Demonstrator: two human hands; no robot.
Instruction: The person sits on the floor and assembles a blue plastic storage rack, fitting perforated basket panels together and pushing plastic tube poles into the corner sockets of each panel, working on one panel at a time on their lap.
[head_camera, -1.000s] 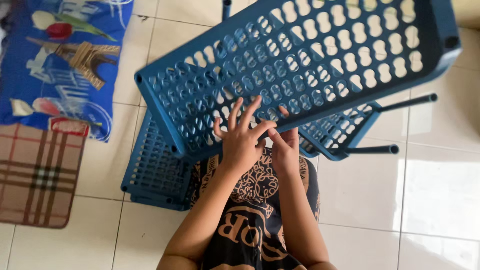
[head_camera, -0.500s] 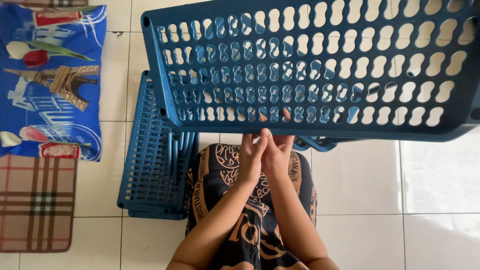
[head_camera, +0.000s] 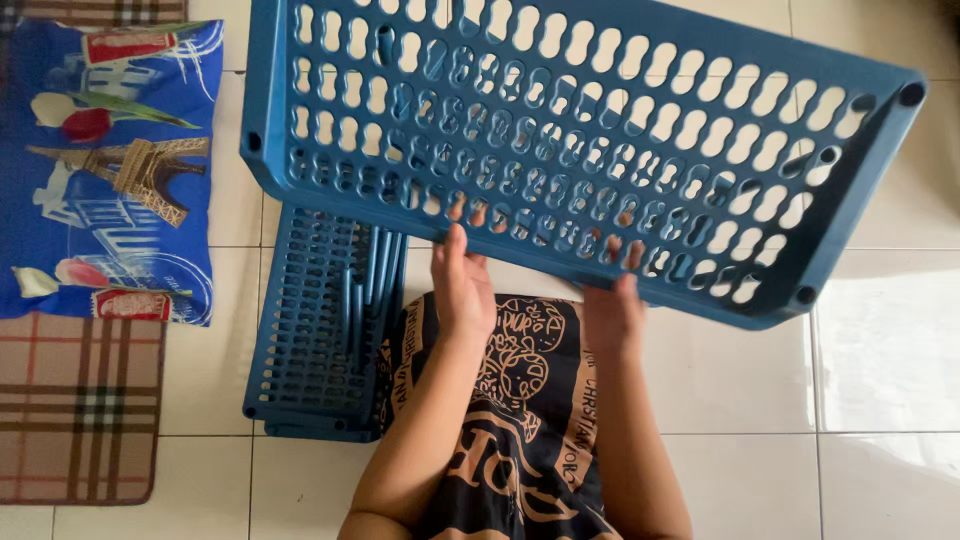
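Observation:
A large blue perforated plastic shelf tray (head_camera: 560, 150) is held up above my lap, tilted with its right end lower. My left hand (head_camera: 462, 285) grips its near edge, fingers showing through the slots. My right hand (head_camera: 612, 305) grips the same edge a little to the right. A black and tan patterned cloth (head_camera: 520, 400) covers my lap beneath the hands.
A stack of matching blue perforated trays with blue rods (head_camera: 325, 320) lies on the white tiled floor (head_camera: 880, 350) to my left. A blue printed mat (head_camera: 110, 170) and a brown plaid mat (head_camera: 70, 410) lie at the far left.
The tray has swung from a steep tilt to nearly level across the view and closer. My hands, pressed together under it before, have spread apart along its near edge.

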